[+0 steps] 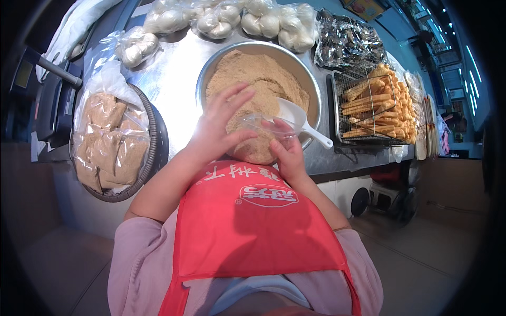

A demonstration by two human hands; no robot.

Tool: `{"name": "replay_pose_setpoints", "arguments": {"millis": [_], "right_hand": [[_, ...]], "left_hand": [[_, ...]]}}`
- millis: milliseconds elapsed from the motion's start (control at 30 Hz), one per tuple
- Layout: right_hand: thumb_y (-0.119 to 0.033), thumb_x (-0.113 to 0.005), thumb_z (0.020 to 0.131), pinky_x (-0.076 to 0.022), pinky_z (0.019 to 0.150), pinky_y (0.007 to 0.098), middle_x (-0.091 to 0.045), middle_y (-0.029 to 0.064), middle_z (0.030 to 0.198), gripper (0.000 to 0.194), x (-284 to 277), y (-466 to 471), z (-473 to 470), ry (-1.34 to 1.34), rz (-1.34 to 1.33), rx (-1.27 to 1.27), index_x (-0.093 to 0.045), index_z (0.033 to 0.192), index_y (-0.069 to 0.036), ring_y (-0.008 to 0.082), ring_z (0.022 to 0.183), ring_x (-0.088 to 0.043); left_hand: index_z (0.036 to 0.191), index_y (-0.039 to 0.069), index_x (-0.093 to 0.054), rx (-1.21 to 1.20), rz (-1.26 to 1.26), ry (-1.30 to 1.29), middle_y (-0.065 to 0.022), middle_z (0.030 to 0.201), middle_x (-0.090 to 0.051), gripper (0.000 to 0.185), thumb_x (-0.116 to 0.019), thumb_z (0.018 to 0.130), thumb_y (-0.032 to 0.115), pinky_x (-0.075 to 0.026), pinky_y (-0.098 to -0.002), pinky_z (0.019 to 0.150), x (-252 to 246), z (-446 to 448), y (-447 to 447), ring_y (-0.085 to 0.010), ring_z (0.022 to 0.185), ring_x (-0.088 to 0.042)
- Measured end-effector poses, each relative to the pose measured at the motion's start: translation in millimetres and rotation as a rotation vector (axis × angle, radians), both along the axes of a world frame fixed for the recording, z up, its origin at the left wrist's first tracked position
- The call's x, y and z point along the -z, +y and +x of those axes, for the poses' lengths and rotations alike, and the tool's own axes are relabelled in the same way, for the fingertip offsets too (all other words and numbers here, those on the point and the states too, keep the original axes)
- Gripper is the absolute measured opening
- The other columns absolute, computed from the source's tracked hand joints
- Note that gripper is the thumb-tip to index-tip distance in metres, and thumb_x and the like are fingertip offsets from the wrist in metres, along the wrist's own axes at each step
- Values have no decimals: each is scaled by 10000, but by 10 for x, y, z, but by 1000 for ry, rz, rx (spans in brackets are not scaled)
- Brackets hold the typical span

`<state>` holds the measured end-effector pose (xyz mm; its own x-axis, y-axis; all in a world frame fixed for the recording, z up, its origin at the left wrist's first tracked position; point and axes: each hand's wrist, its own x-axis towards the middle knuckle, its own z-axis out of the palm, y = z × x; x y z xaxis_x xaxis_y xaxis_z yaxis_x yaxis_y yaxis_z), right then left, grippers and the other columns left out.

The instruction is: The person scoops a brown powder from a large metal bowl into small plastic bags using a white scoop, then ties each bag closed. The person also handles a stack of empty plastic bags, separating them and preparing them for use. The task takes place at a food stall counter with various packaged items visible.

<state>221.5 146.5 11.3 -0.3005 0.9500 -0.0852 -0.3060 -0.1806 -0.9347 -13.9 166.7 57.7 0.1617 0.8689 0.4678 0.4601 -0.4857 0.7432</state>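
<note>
Close to my apron, a clear plastic bag (253, 152) bulges with brown powder, its mouth spread wide. My right hand (287, 147) grips the bag's right side, with fingers inside the rim and the thumb outside. At the bag's left edge is my left hand (221, 123), fingers spread over the powder and thumb beside the bag's mouth. Behind the bag stands a large steel bowl (202, 75) heaped with light brown powder (253, 71). A white plastic scoop (294, 112) lies on the powder, its handle sticking out over the bowl's right rim.
At left, a dark woven basket (152, 114) holds filled bags of powder (114, 146). Bagged white buns (221, 19) line the back of the steel table (174, 79). Right of the bowl are dark wrapped packs (350, 39) and a wire basket (363, 106) of fried dough sticks (395, 106).
</note>
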Motion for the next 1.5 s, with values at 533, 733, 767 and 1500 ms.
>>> {"name": "replay_pose_setpoints", "arguments": {"millis": [533,733,767,1500], "right_hand": [[-59,-653,966,-514,957,369,-621,108,1064,104,-87,-4,106,-3,191,145,-585,1034,-16,209,1001,-647],[-54,-647,973,-571,847,366,-616,108,1044,91,-83,-48,52,90,93,209,-577,1015,-15,225,938,-668],[-52,-648,972,-576,834,364,-616,110,1052,91,-79,-55,44,91,81,221,-576,1015,-17,227,939,-669],[9,-699,892,-523,883,332,-642,133,1010,89,-420,16,292,-190,403,91,-623,934,-7,214,972,-639]], "left_hand": [[1016,26,-667,201,-486,-497,-30,1025,-647,139,-717,938,130,-478,-283,874,-18,16,-94,-123,961,-601],[1027,27,-676,182,-698,-605,-35,1039,-672,147,-736,919,106,-488,-280,904,109,-14,-58,-128,1000,-622],[1031,26,-677,178,-718,-649,-36,1039,-677,152,-739,917,104,-489,-277,901,132,-19,-60,-129,997,-624],[943,29,-700,119,-13,-251,-118,937,-697,79,-723,894,86,-522,-352,788,-243,-55,-228,-268,880,-674]]}}
